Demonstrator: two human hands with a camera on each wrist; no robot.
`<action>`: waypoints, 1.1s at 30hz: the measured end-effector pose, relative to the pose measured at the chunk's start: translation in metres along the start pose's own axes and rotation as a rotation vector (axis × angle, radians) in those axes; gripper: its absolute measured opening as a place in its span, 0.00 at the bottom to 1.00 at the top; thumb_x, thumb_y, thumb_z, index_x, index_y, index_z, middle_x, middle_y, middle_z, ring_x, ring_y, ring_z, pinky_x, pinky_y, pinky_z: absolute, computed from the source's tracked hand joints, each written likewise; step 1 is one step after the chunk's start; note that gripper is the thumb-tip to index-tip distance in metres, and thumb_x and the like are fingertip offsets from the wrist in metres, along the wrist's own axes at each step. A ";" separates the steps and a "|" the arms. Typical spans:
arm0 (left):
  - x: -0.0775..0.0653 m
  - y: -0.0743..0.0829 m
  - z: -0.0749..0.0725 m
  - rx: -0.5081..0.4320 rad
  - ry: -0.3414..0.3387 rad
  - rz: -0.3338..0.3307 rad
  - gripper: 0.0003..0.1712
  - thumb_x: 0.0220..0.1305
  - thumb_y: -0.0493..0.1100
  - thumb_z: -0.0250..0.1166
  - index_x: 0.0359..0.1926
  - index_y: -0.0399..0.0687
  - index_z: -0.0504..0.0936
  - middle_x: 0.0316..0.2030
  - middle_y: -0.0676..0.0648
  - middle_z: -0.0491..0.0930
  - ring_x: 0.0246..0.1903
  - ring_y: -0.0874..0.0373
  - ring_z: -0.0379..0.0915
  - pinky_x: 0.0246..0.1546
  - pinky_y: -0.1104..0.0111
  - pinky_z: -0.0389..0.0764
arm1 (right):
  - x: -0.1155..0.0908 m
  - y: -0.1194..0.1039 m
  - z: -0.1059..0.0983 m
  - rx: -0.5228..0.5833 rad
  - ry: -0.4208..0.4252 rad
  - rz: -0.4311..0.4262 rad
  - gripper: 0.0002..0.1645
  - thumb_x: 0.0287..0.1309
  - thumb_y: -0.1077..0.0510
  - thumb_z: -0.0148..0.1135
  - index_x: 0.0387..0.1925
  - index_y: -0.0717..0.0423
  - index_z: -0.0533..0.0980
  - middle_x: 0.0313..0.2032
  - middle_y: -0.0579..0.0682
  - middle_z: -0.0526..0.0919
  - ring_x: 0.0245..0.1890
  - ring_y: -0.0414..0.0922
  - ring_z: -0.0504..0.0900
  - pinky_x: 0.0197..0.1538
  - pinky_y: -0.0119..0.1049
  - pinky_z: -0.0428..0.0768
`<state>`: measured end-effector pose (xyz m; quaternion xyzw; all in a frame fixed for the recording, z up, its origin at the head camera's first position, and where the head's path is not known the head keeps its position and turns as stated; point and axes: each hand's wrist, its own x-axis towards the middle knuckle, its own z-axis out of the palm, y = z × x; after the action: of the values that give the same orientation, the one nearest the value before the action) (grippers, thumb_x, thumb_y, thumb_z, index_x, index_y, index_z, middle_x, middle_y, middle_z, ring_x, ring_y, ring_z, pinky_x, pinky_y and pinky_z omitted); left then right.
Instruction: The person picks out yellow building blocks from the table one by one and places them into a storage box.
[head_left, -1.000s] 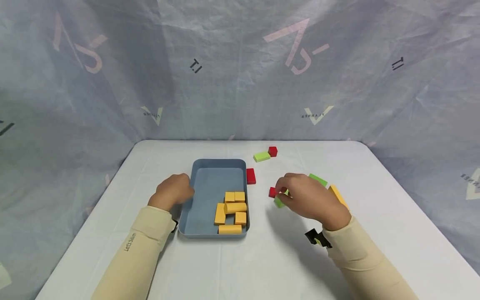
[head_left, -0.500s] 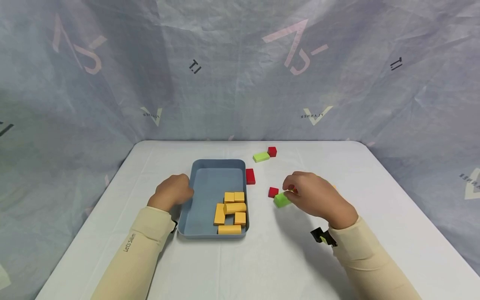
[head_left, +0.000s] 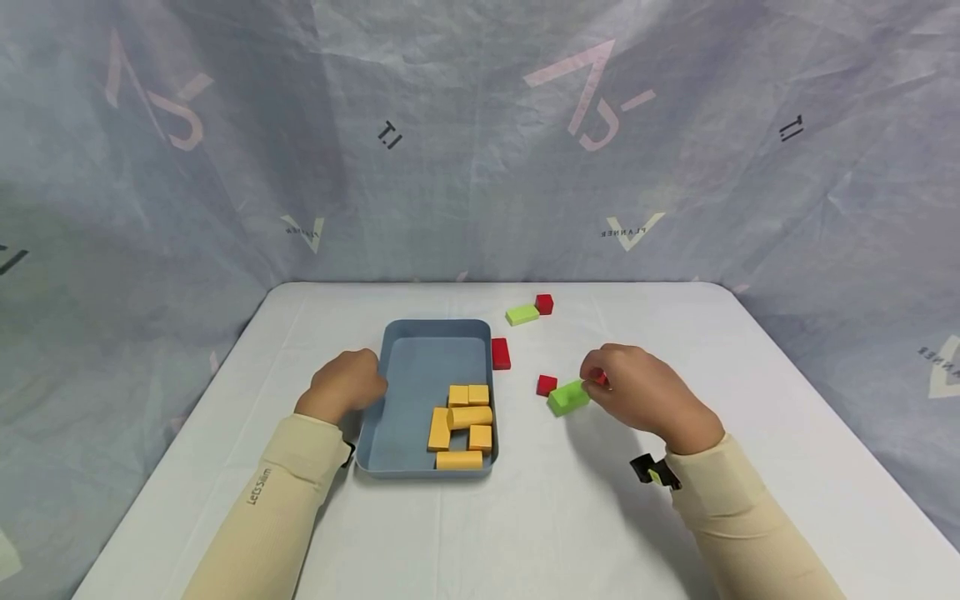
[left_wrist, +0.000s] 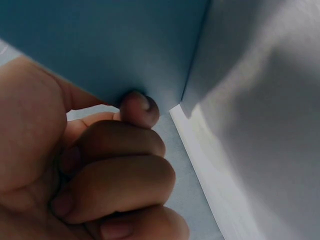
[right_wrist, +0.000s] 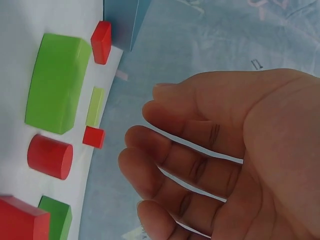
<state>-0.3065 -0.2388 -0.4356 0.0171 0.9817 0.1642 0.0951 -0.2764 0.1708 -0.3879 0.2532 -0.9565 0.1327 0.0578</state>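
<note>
In the head view, my left hand (head_left: 343,387) is at the left side of a blue-grey tray (head_left: 431,330). The left wrist view shows thumb and index finger pinching the tray's wall (left_wrist: 115,45), the other fingers curled below. My right hand (head_left: 645,392) hovers over the table beside a green block (head_left: 568,397). Its fingers are loosely bent with nothing between them, as the right wrist view shows. There, a red cylinder (right_wrist: 50,156), a large red block (right_wrist: 22,219) and a second green block (right_wrist: 56,217) lie near it; in the head view the hand hides most of these.
Several yellow blocks (head_left: 440,428) and cylinders lie in the tray's near right part. Against its right side is a flat red block (head_left: 501,353). A small red block (head_left: 547,385), a light green block (head_left: 522,314) and a red cube (head_left: 544,304) lie on the white table (head_left: 465,542).
My right hand has drifted right, uncovering more of the near green block and covering the green and yellow blocks that showed farther right. The left hand and the tray stay in place.
</note>
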 end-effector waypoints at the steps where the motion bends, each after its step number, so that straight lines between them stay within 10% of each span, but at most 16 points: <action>1: 0.000 0.000 0.000 0.001 0.000 0.000 0.08 0.57 0.38 0.52 0.24 0.45 0.75 0.18 0.46 0.69 0.17 0.53 0.66 0.14 0.63 0.65 | 0.000 0.001 0.000 -0.003 0.004 0.000 0.05 0.55 0.58 0.60 0.32 0.43 0.79 0.31 0.38 0.77 0.30 0.36 0.73 0.35 0.39 0.76; 33: -0.002 0.002 -0.002 0.002 -0.009 -0.004 0.07 0.56 0.39 0.53 0.25 0.44 0.75 0.18 0.47 0.68 0.17 0.54 0.65 0.13 0.63 0.65 | -0.003 0.041 -0.004 -0.044 0.028 0.133 0.07 0.56 0.58 0.58 0.35 0.47 0.81 0.34 0.44 0.80 0.34 0.42 0.74 0.39 0.47 0.76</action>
<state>-0.3048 -0.2376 -0.4325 0.0160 0.9814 0.1632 0.0999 -0.2937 0.2078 -0.3943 0.1861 -0.9730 0.1185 0.0679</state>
